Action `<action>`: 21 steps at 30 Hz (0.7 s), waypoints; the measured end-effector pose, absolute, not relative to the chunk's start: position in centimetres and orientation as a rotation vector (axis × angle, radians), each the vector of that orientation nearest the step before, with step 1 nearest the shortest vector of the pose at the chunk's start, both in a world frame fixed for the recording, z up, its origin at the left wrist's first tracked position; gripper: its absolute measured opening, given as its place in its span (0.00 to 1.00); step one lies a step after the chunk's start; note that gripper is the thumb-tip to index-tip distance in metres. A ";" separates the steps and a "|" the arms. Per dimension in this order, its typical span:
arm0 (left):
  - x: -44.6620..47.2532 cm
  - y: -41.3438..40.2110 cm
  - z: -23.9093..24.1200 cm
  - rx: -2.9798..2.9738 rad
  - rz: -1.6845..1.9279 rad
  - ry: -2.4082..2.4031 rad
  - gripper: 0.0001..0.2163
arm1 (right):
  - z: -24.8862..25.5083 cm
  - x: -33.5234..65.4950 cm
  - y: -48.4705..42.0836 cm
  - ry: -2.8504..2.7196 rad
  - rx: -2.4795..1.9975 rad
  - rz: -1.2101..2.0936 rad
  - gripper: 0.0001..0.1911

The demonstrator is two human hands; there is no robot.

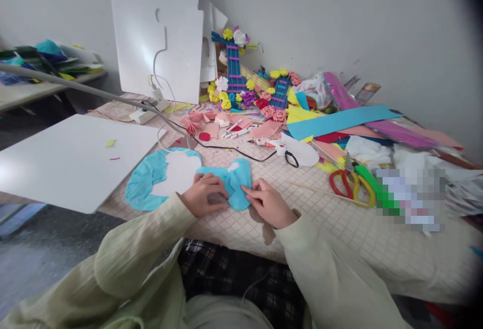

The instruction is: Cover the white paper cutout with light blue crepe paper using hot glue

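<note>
A white cardboard shape, partly wrapped in light blue crepe paper, lies before me. Its wide round part (145,183) has a bare white middle (181,170); a smaller lobed blue crepe paper end (239,183) is to the right. A small white patch shows at that end's top. My left hand (207,195) curls over the narrow part between them, fingers bent against the paper. My right hand (272,203) pinches the right edge of the blue crepe paper between thumb and fingers. Beyond it lies a glue gun (279,147) with a black cable.
A white board (79,158) lies at left. Scissors (352,183) and a thin stick (324,192) are at right. Flower-decorated paper guitars (236,70) stand behind scattered markers (239,132) and paper scraps. A blue paper strip (343,121) lies back right. A grey cable (94,90) crosses the left.
</note>
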State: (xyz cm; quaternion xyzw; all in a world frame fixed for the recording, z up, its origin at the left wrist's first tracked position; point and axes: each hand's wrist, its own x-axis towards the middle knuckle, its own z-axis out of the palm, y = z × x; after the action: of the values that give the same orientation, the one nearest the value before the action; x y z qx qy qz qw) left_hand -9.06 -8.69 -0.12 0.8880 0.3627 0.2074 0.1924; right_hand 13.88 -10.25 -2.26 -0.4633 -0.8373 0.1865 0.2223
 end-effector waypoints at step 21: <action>-6.1 -6.9 -0.1 2.536 0.483 0.967 0.07 | -2.5 14.0 -10.4 -2.233 -1.267 0.583 0.16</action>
State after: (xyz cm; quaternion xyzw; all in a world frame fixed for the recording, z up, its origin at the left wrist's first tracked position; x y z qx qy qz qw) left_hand -6.12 -6.87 -0.07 0.9030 0.3444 0.1719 0.1910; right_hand 13.99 -10.40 -2.47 -0.4658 -0.8208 0.2145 0.2517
